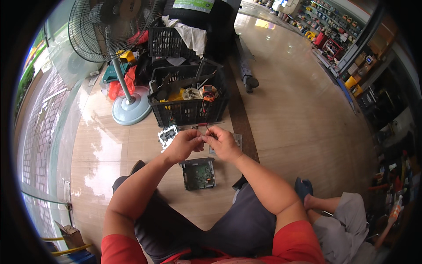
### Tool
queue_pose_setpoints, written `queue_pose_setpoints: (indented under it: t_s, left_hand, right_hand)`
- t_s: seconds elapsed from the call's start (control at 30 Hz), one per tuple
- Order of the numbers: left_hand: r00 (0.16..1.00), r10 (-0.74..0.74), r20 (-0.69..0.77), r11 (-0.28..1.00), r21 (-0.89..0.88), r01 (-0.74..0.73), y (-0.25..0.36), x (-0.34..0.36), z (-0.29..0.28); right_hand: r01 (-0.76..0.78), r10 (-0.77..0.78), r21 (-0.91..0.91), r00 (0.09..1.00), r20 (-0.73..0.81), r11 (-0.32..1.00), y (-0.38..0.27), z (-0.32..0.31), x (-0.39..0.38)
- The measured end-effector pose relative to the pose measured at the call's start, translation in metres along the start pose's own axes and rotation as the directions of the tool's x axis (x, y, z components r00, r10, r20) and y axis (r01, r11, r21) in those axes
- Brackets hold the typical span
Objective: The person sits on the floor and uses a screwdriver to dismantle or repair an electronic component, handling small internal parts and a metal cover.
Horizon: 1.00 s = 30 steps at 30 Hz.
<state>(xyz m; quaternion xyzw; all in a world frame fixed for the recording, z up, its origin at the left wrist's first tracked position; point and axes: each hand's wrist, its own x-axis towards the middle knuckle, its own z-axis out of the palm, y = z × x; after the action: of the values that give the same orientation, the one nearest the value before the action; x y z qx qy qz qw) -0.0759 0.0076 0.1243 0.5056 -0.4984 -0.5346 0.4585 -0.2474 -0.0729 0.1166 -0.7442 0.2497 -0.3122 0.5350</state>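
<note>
My left hand [183, 144] and my right hand [223, 143] meet in front of me, fingertips pinched close together. Between the right fingers shows a thin dark piece, too small to name. What the left fingertips hold, if anything, cannot be made out. Below the hands, a green circuit board [198, 174] in a dark square frame lies on the floor between my legs. Beside my left hand is a white plastic frame [166, 136] with dark parts. A flat greyish panel [238, 140] lies partly hidden behind my right hand.
A black plastic crate [189, 113] of tools stands ahead, an orange multimeter [208, 92] on top. Left of it rises a standing fan [132, 110]. Another person's leg and dark shoe [303, 188] are at the right. Shelves of goods [334, 26] line the far right.
</note>
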Motion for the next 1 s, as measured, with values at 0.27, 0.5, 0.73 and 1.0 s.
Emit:
queue_pose_setpoints:
  t_s: [0.27, 0.5, 0.73, 1.0]
  left_hand:
    - [0.999, 0.035, -0.022, 0.992, 0.123, -0.032, 0.0, 0.005, 0.004]
    - [0.996, 0.078, -0.051, 0.984, 0.164, -0.069, -0.006, 0.0, -0.005]
    - [0.974, 0.212, -0.084, 0.908, 0.386, -0.165, -0.006, 0.0, 0.002]
    - [0.905, 0.419, -0.07, 0.719, 0.634, -0.284, -0.004, -0.012, 0.0]
  right_hand:
    - [-0.138, 0.132, 0.125, 0.99, 0.056, 0.983, 0.001, -0.007, -0.001]
    - [-0.176, 0.171, 0.078, 0.983, 0.065, 0.981, -0.003, 0.003, 0.006]
    - [-0.219, 0.219, 0.036, 0.976, 0.008, 0.975, -0.008, 0.003, -0.002]
    - [-0.284, 0.28, 0.14, 0.959, 0.047, 0.948, -0.01, 0.012, -0.003]
